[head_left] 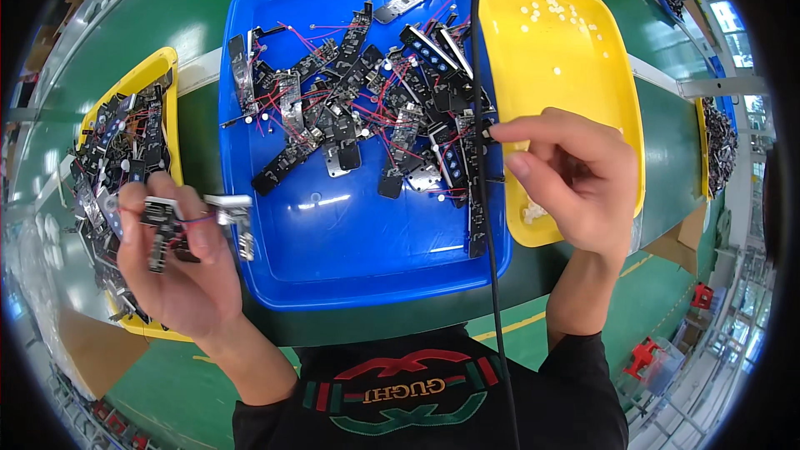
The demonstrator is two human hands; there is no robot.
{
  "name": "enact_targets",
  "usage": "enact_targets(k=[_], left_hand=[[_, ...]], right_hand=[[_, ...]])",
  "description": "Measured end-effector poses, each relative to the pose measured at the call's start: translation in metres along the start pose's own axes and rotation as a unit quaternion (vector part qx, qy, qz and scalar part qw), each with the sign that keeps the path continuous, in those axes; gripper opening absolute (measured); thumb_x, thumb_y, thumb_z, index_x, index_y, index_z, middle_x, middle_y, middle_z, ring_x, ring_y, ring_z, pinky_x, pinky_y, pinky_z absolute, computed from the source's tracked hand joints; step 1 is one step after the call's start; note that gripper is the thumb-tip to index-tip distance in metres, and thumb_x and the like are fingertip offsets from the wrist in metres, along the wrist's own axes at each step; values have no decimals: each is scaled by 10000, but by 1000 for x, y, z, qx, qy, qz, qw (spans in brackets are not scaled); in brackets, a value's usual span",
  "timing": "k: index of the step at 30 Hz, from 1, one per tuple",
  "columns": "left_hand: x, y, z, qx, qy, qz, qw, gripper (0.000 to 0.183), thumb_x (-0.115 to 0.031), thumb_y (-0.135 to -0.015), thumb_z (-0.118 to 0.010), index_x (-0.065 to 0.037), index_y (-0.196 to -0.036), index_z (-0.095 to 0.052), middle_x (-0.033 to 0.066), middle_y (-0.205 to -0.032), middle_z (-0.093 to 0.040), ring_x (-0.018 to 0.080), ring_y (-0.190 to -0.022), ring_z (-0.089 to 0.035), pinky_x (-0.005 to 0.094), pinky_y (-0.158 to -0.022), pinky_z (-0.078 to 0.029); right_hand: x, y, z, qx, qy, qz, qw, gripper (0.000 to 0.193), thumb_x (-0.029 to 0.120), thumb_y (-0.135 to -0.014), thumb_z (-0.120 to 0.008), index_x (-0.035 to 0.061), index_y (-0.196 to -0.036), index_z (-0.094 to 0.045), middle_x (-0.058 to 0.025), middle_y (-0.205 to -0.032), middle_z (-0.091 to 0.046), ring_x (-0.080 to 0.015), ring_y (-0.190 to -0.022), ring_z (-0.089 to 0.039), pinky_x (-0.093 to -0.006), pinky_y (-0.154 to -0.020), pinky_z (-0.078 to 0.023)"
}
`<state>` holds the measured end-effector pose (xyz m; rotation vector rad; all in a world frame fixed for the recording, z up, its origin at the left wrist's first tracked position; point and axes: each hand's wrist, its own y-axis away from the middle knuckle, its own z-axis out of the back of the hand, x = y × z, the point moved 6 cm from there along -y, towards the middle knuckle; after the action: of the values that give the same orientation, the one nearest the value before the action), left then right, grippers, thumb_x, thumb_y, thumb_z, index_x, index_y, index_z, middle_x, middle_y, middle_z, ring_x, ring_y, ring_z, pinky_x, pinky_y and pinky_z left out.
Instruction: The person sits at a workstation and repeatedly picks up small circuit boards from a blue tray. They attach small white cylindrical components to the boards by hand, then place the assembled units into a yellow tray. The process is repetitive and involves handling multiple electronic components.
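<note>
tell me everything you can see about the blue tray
The blue tray looks like glossy plastic, roughly rectangular, with rounded corners and a raised rim. It sits open side up on a dark green surface, holding heaped dark circuit boards with red wires; its near part is mostly bare. A black cable crosses its right side in view.

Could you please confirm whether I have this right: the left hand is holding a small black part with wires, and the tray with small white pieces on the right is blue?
Not quite: the tray with small white pieces on the right is yellow, as the head view shows. The left hand is indeed holding a small black part with wires.
</note>
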<state>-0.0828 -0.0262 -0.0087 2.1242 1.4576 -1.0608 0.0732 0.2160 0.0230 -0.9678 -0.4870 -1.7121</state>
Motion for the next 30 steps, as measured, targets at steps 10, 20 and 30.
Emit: enact_targets(k=[10, 20, 30], left_hand=[[3, 9, -2, -87, -65, -7, 994, 331, -62, -757, -575, 5, -1061, -461, 122, -931, -556, 175, -751, -567, 254, -608, -485], [9, 12, -9, 1, -11, 41, 999, 292, 5, -777, -559, 20, -1050, -456, 144, -1032, -505, 189, -758, -580, 307, -651, -492], [19, 16, -21, -20, -4, 108, 994, 333, 12, -822, -523, 54, -1144, -446, 152, -1054, -544, 192, -807, -593, 290, -680, -486]], right_hand=[[50, 0, -128, 134, 315, 274, 899, 198, 112, -668, -570, 13, -838, -593, -28, -680, -455, -115, -470, -519, -246, -403, -413], [56, -6, -132, 122, 308, 261, 907, 122, 61, -690, -602, 20, -803, -582, -57, -744, -521, -126, -498, -534, -258, -420, -427], [53, -13, -70, -12, -89, 127, 988, 257, -65, -690, -636, 22, -932, -626, -62, -793, -579, -105, -575, -529, -241, -471, -391]])
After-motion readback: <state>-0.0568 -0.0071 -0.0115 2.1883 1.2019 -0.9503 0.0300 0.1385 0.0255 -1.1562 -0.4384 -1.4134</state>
